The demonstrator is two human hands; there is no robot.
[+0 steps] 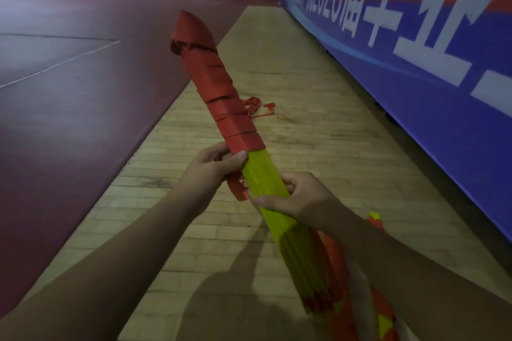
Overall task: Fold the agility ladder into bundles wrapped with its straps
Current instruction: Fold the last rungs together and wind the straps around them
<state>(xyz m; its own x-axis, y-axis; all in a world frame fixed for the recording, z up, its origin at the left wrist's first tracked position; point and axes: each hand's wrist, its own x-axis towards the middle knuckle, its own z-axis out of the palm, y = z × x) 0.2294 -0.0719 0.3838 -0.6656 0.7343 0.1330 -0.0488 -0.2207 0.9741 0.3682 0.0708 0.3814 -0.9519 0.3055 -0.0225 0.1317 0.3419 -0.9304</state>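
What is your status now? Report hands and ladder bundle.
Both busy: left hand grips bundle at the wrap's edge, right hand grips yellow rungs. Far half covered by red strap. Another loose strap on floor beyond, not blocking.

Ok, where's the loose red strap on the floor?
Head view: the loose red strap lies on the wooden floor, just right of the held bundle, toward the blue banner.

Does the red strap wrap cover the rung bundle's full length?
No: the red strap wrap ends at the left hand, and the yellow rungs below it are bare.
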